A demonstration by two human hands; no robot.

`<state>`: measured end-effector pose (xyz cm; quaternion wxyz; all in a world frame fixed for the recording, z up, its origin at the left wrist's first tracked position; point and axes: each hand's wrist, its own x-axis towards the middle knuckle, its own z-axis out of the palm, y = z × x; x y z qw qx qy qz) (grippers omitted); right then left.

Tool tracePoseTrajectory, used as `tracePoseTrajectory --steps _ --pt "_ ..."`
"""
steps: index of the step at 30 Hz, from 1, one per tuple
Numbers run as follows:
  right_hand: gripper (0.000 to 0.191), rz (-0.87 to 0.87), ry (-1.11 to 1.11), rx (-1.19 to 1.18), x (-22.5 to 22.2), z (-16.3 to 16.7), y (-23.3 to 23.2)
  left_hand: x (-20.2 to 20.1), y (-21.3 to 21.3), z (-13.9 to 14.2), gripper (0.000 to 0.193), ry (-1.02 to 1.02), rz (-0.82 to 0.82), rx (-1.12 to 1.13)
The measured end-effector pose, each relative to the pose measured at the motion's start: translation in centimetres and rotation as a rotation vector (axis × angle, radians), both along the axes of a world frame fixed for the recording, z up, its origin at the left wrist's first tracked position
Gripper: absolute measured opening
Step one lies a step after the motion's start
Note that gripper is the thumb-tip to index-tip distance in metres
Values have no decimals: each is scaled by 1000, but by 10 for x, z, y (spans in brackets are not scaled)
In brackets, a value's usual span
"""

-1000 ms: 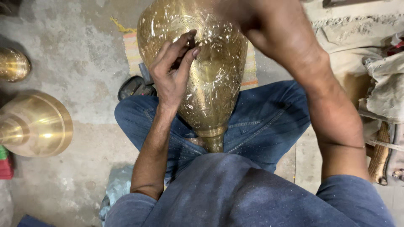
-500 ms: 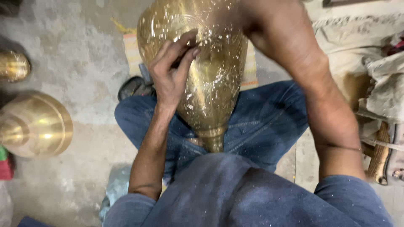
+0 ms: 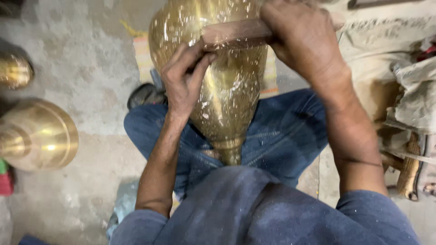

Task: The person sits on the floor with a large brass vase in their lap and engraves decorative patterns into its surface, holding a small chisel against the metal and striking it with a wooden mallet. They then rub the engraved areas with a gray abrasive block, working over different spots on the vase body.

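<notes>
The brass vessel (image 3: 218, 90) stands on the person's lap, its narrow neck pointing down between the blue-trousered legs (image 3: 281, 136) and its broad, bulging body rising toward the top of the view. Its surface shines gold and is flecked all over with bright specks.

The left hand (image 3: 184, 81) lies against the left flank of the vessel. Its fingers (image 3: 190, 59) are bunched together and bent, their tips pinching the near end of a wooden handle (image 3: 236, 34), with the thumb tucked just below them against the metal.

The right hand (image 3: 304, 41) is wrapped round the far end of the same handle, fingers curled tight over it in a fist; the handle runs crosswise over the upper front of the vessel, from the left fingertips to the right fist. What lies at the working end of the tool is hidden under the hands.

Well to the left of the left fingers, on the grey concrete floor (image 3: 81, 68), a wide brass piece (image 3: 38, 134) with stepped rings rests on its side, and a smaller brass piece (image 3: 13, 70) sits beyond it at the edge. Just behind the left fingers a striped mat (image 3: 141, 59) shows under the vessel. To the right of the right wrist lie pale crumpled cloths (image 3: 408, 95).
</notes>
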<state>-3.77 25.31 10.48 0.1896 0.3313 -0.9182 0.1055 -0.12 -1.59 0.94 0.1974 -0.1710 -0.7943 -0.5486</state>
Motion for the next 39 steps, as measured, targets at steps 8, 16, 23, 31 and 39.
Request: tracePoseTrajectory --steps 8,16,23,31,39 --pt "24 -46 -79 -77 -3 7 -4 1 -2 -2 30 9 -43 32" --pt "28 -97 98 86 7 9 -8 -2 -4 -4 28 -44 -35 -27" --pt "26 -172 -155 -50 13 15 -17 -2 -8 -9 27 -12 -40 -56" --pt "33 -115 42 79 18 5 -11 -6 -11 -5 25 13 -92 -64" --pt "30 -159 46 154 21 -2 -10 -4 -13 -12 25 41 -109 -30"
